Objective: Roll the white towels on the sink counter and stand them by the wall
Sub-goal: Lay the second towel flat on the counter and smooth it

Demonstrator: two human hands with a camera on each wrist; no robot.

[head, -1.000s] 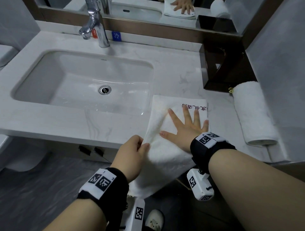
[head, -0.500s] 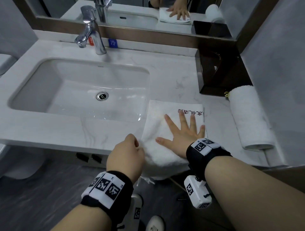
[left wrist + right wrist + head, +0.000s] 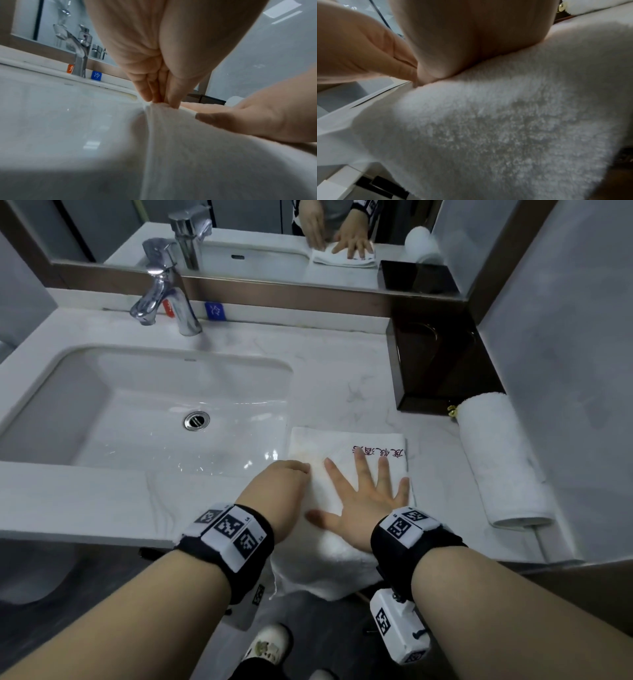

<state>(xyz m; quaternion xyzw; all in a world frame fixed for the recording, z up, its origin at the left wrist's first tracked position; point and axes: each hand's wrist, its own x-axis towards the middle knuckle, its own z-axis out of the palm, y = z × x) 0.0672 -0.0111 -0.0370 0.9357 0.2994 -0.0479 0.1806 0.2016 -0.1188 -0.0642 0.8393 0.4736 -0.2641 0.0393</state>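
Fingers of the left hand were pinched on the towel edge at frame centre; the right hand was spread flat upon it.

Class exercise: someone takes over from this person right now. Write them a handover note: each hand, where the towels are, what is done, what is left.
Left hand: pinches the flat towel's left edge.
Right hand: open, palm pressing that towel flat.
Flat towel: on the counter right of the sink, near end hanging over the front edge.
Rolled towel: lying on its side by the right wall.
Done: one towel rolled.
Left: roll this one, stand both by the wall.
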